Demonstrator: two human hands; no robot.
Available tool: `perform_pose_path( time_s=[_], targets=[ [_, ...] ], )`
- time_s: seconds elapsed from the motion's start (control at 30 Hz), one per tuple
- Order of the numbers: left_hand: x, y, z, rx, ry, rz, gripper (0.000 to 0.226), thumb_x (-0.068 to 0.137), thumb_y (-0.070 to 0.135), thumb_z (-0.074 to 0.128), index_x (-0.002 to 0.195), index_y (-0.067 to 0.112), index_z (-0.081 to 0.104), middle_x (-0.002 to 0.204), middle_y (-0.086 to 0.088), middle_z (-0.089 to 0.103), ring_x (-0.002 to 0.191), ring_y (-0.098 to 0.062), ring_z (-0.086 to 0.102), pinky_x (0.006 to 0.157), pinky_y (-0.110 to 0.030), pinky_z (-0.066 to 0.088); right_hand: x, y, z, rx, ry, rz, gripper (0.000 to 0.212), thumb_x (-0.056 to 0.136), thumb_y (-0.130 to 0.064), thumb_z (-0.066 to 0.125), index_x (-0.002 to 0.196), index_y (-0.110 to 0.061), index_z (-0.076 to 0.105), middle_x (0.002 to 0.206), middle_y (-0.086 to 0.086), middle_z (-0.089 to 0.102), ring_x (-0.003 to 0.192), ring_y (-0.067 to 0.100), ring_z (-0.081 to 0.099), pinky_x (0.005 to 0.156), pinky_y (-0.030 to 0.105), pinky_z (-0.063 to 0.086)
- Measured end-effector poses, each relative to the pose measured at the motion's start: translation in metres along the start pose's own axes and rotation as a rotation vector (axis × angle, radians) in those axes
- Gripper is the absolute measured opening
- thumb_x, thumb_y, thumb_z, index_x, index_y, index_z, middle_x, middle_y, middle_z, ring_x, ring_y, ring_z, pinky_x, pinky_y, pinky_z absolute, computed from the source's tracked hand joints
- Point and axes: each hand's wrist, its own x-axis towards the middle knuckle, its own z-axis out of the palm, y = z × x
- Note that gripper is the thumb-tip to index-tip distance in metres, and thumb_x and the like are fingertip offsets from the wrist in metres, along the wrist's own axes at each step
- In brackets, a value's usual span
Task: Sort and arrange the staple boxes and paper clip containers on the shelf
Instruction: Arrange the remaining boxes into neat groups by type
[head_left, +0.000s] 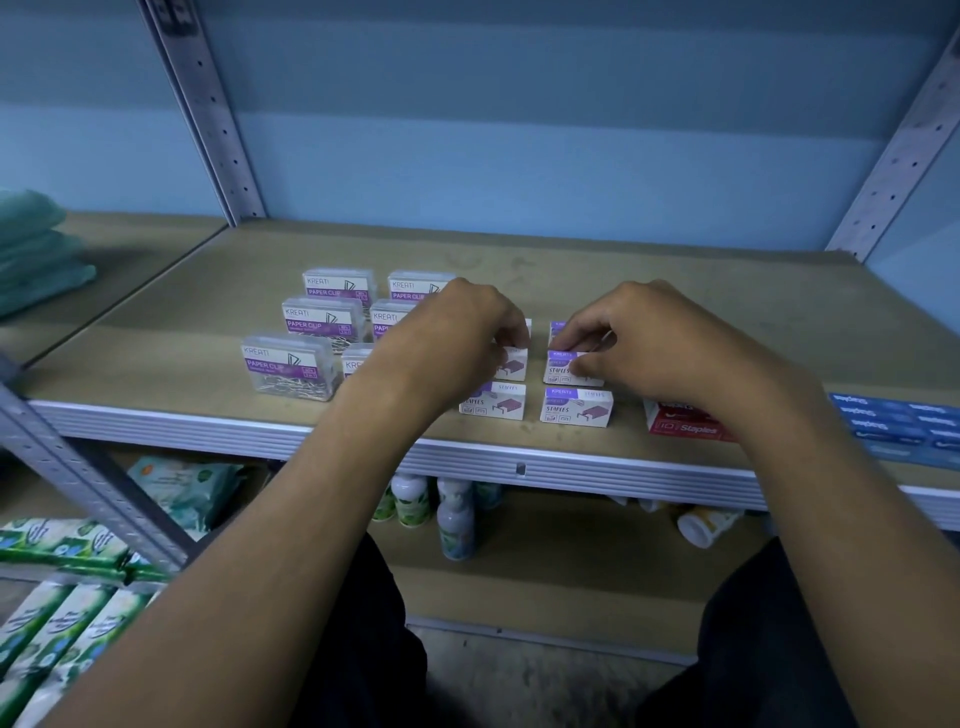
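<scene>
Several clear paper clip containers with purple labels stand in two columns on the left of the tan shelf. To their right, small white and purple staple boxes sit in two columns. My left hand pinches the middle box of the left column. My right hand grips the middle box of the right column. A third row of boxes behind is mostly hidden by my fingers.
A red staples box and a stack of blue staples boxes lie at the right front of the shelf. Green packs rest on the neighbouring shelf at left. Bottles and tissue packs fill the shelf below.
</scene>
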Motion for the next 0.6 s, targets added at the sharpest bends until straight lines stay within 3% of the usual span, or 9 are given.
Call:
perform_pose_path(
  time_s=[0.2, 0.37, 0.6],
  targets=[
    [-0.009, -0.001, -0.005, -0.041, 0.017, 0.038, 0.029, 0.090, 0.008, 0.063, 0.110, 0.025, 0.075, 0.105, 0.005, 0.072, 0.089, -0.009, 0.064, 0.073, -0.016, 0.042, -0.008, -0.004, -0.007, 0.008, 0.010, 0.011, 0.022, 0.086, -0.019, 0.076, 0.103, -0.033, 0.080, 0.087, -0.019, 0.075, 0.079, -0.015, 0.059, 0.061, -0.004, 0.035],
    [-0.018, -0.003, -0.007, -0.047, 0.026, 0.076, 0.025, 0.091, 0.011, 0.066, 0.109, 0.026, 0.075, 0.103, 0.008, 0.072, 0.075, -0.001, 0.053, 0.059, -0.002, 0.029, -0.015, -0.009, -0.011, 0.006, 0.010, 0.005, 0.023, 0.087, -0.020, 0.073, 0.104, -0.034, 0.080, 0.089, -0.018, 0.075, 0.080, -0.015, 0.058, 0.063, -0.003, 0.035],
    [-0.020, -0.001, -0.008, -0.040, 0.010, 0.096, 0.025, 0.091, 0.011, 0.064, 0.108, 0.026, 0.075, 0.103, 0.007, 0.072, 0.079, -0.005, 0.059, 0.066, -0.011, 0.039, -0.020, -0.013, -0.010, -0.007, -0.032, 0.002, 0.023, 0.088, -0.019, 0.071, 0.102, -0.034, 0.080, 0.087, -0.018, 0.075, 0.083, -0.011, 0.060, 0.065, 0.001, 0.038]
  ],
)
